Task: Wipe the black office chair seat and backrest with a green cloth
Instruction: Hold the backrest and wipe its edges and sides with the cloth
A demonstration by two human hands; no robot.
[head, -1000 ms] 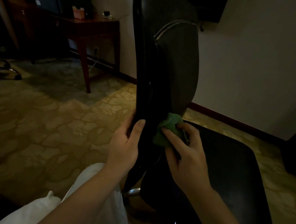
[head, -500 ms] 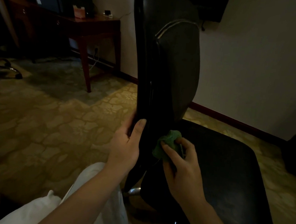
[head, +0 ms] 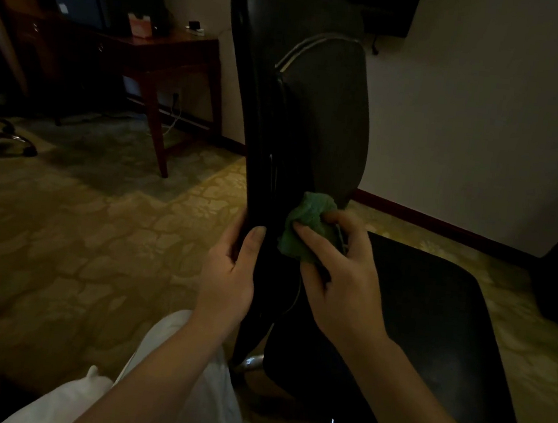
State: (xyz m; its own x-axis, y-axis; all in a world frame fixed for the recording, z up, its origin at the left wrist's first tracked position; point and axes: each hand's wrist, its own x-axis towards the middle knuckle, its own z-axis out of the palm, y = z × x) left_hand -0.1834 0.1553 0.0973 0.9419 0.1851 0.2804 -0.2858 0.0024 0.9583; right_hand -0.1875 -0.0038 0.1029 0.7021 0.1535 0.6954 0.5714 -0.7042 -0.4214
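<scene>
The grip of the right hand [head: 342, 280] is closing on the crumpled green cloth [head: 305, 229]. The thumb is lying across the near face of the wad, one fingertip is showing over its top, and the other fingers are curling behind it. The cloth is pressing against the lower edge of the padded black backrest [head: 318, 119], just above the rear of the flat black seat [head: 432, 313].

The grip of the left hand [head: 229, 275] is clasping the glossy black rear shell [head: 251, 70] of the backrest near its lower end. The thumb is pointing up along the near face and the fingers are wrapping round the far side, mostly out of sight. This hand appears to be bracing the chair against the wiping pressure.

Step in hand, by judgement: the backrest is being wiped at its lowest part, next to the joint with the seat. The seat shows no sign that tells whether it is done.

The next move is likely calling for firm strokes along the pad's lower rim and into the gap between pad and shell. The left grip should be holding the backrest steady so that the chair is not swivelling.

Both forearms are reaching forward and upward from the bottom of the view. The left forearm is passing over a white-clothed leg [head: 164, 371], and the right wrist is angling inward toward the cloth.
</scene>
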